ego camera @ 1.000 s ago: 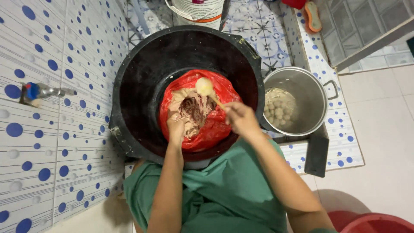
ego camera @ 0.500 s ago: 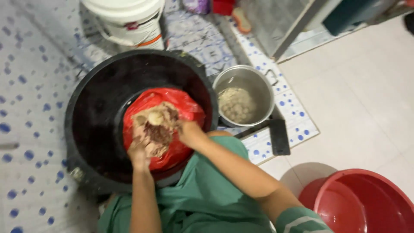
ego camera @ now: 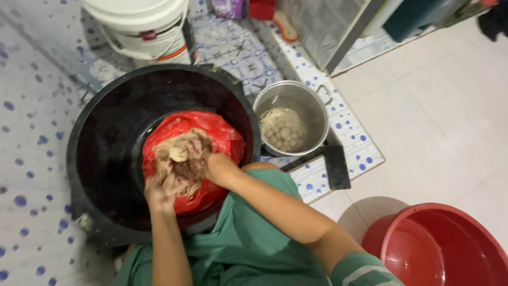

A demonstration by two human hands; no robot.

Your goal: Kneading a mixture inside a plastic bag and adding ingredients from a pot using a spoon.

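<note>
Red plastic bag [ego camera: 222,139] of brownish meat scraps [ego camera: 185,161] sits in a black tub [ego camera: 106,137]; left hand [ego camera: 159,191] and right hand [ego camera: 219,168] both grip scraps; right, a steel pot [ego camera: 292,124] holds pale balls.

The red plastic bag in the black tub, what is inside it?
The red plastic bag holds a brownish, doughy mass. Both hands, left hand and right hand, press into it and cover its lower part.

red basin [ego camera: 439,249] cropped, left hand [ego camera: 159,190] blurred

Both bare forearms reach forward, left hand [ego camera: 159,191] curled in a grip, right hand [ego camera: 221,168] cupped.
</note>
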